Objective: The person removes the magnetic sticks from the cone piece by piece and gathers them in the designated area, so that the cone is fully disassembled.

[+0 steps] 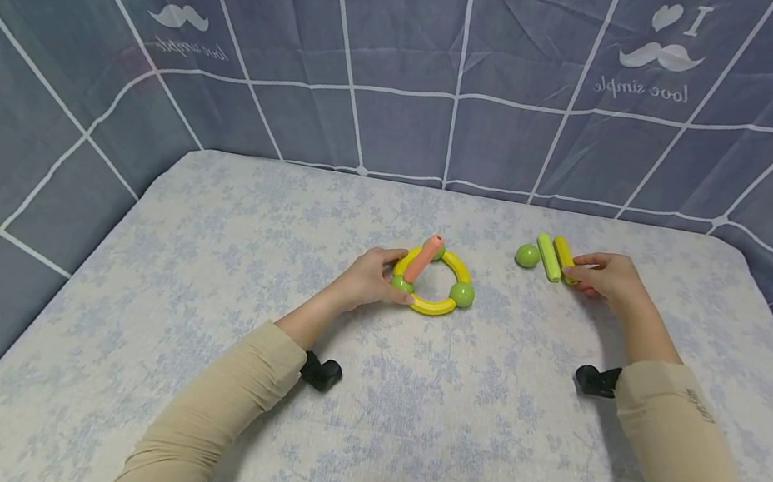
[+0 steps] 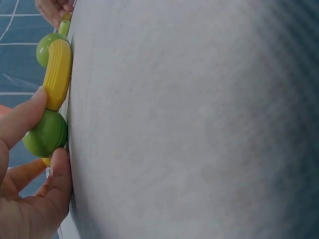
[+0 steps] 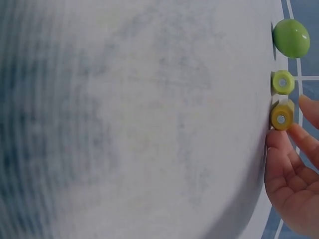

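My left hand (image 1: pixel 371 279) grips the left side of a ring made of curved yellow sticks (image 1: pixel 432 306) and green balls (image 1: pixel 461 294). In the left wrist view, its thumb and fingers close around one green ball (image 2: pixel 46 134) and the yellow piece beside it. An orange stick (image 1: pixel 424 259) rises at a slant from the ring's left ball. Over on the right, my right hand (image 1: pixel 607 278) pinches the near end of a straight yellow stick (image 1: pixel 563 252). Its metal-tipped end (image 3: pixel 281 118) faces the right wrist camera, fingertips right at its side.
A light green stick (image 1: pixel 548 257) lies just left of the yellow one, with a loose green ball (image 1: pixel 527 256) beside it. Both rest on the flower-patterned tablecloth (image 1: pixel 420 415). A grey-blue curtain (image 1: pixel 418 44) with white lines hangs behind the table.
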Demonstrator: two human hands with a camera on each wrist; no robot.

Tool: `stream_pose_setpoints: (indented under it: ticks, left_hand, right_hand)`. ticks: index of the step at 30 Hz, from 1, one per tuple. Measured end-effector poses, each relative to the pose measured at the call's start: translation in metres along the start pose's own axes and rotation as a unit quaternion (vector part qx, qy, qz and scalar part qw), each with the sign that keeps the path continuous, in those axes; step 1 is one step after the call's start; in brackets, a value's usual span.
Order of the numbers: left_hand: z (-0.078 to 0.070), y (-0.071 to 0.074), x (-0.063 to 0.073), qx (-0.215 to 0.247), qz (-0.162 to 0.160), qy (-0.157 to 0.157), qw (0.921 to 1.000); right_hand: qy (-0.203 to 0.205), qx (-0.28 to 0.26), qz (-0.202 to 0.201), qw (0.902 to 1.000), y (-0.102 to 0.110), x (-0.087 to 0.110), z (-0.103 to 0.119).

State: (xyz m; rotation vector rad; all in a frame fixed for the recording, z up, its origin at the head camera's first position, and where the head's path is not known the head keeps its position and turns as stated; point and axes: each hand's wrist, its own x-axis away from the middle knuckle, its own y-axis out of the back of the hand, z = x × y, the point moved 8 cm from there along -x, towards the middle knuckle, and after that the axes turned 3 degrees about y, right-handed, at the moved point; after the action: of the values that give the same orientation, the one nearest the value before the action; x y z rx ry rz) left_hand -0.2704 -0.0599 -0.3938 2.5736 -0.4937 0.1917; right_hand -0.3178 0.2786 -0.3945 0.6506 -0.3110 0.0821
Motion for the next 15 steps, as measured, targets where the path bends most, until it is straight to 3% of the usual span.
stream_pose_setpoints:
  ticks: [6, 15]
  left_hand:
    - [0.000, 0.000, -0.001, 0.001, -0.001, -0.001, 1.0000]
    - [0.001, 0.000, 0.000, 0.000, -0.001, 0.001, 1.0000]
  right_hand:
    - [0.017, -0.032, 0.009, 0.9993, 0.003, 0.006, 0.004]
    - [0.057, -0.027, 0.022, 0.9978, 0.004, 0.020, 0.026]
